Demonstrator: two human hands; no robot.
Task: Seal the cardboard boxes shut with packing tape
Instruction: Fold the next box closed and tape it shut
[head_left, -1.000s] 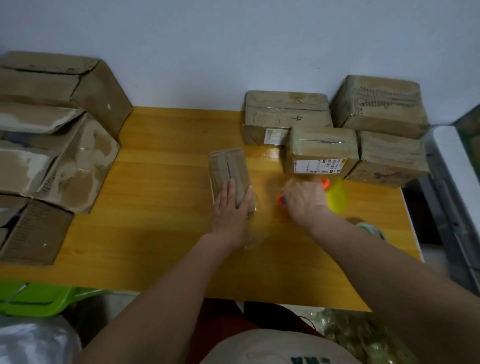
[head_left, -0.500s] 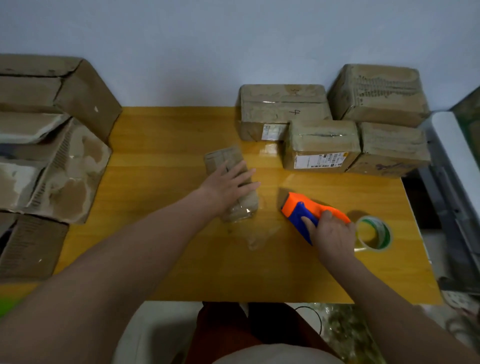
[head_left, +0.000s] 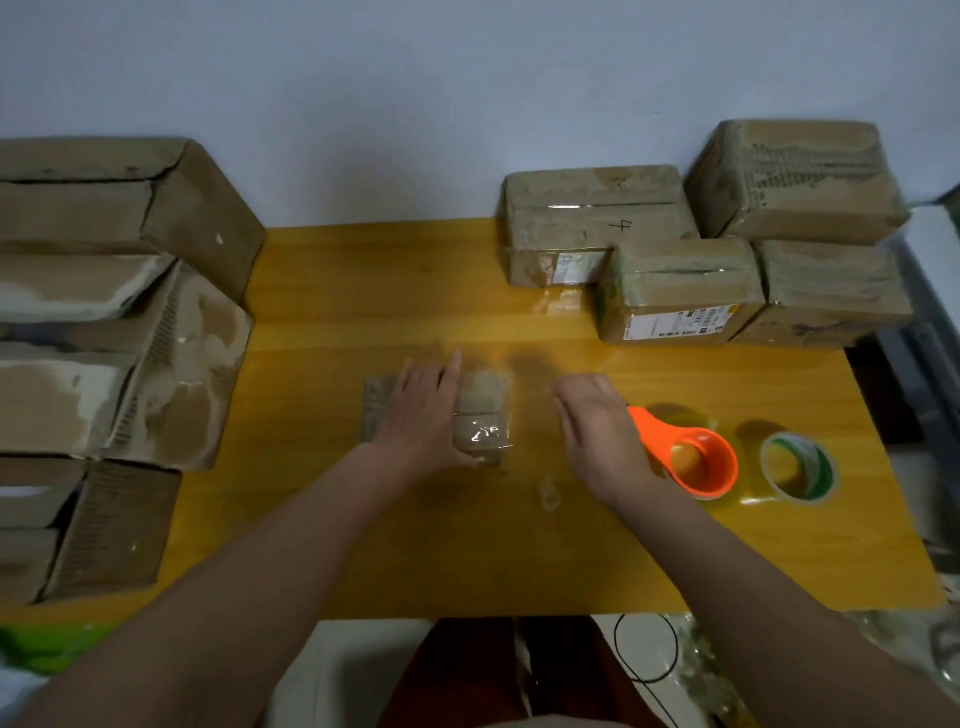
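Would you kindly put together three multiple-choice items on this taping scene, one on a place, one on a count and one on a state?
1. Where does the loose tape roll lie?
A. Right of the orange tape dispenser
B. On the small box
C. Left of both hands

2. How many sealed boxes stand at the table's far right?
A. Two
B. Four
C. Six

3. What is the left hand doing?
A. Gripping the dispenser
B. Pressing flat on the small box
C. Hanging off the table

Key: 1 A, the roll lies beside the dispenser's right end. 2 B, four are grouped by the wall. 3 B, its straight fingers lie on the box.
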